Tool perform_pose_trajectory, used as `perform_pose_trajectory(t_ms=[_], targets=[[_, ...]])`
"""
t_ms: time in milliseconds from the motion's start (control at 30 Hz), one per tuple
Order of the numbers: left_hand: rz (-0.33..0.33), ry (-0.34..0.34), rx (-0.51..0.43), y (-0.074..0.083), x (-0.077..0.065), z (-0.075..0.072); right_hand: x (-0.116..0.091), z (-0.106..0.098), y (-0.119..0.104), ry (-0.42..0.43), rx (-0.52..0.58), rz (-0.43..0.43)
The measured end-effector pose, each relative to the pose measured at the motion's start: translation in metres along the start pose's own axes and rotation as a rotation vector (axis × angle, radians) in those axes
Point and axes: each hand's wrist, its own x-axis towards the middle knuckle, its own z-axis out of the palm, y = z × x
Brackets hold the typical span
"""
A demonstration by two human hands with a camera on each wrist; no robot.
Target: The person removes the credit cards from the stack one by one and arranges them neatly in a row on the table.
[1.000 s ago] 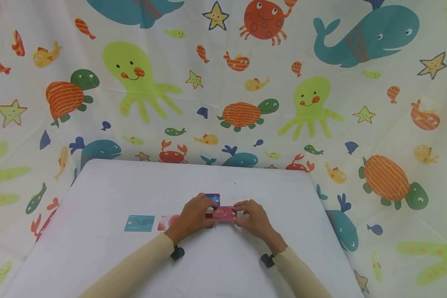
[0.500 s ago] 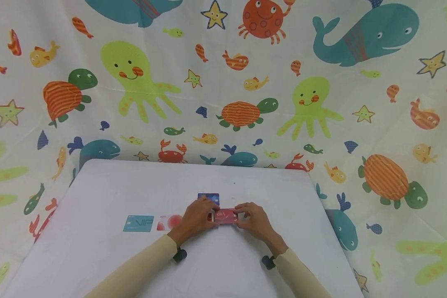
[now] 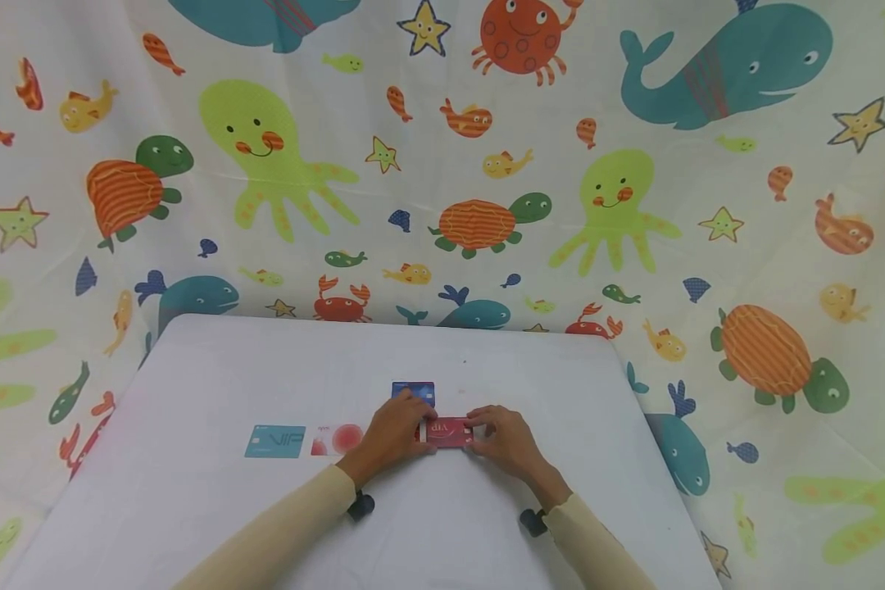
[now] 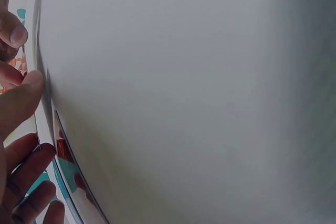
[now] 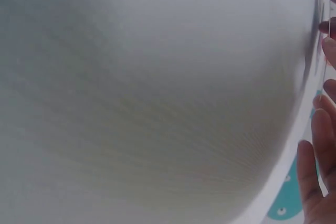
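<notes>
Between both hands, in the head view, is a red card marked VIP (image 3: pixel 450 433). My left hand (image 3: pixel 388 436) pinches its left end with thumb and fingers. At the right end, my right hand (image 3: pixel 509 441) pinches it the same way. A blue card (image 3: pixel 422 392) lies just beyond the left fingers, partly covered by them. Left of that hand is a white and pink card with a red circle (image 3: pixel 347 437), its right edge near the wrist. The wrist views catch only fingers at their edges, and the red card is barely visible there.
A teal card marked VIP (image 3: pixel 275 442) lies on the white table (image 3: pixel 442 524), left of the pink card. Behind the table hangs a curtain (image 3: pixel 413 188) printed with sea animals. A dark wrist device (image 3: pixel 362 506) sits under the left wrist.
Both hands have shifted slightly right and toward the person with the red card. More of the blue card shows now. The teal and pink cards stay where they were.
</notes>
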Motion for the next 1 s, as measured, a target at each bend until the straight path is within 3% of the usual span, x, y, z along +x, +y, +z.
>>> perform_pose_trajectory(t_ms=[1000], targets=[[0.069, -0.008, 0.064, -0.0018, -0.0004, -0.0012, -0.0012, 0.0044, -0.0025, -0.039, -0.009, 0.005]])
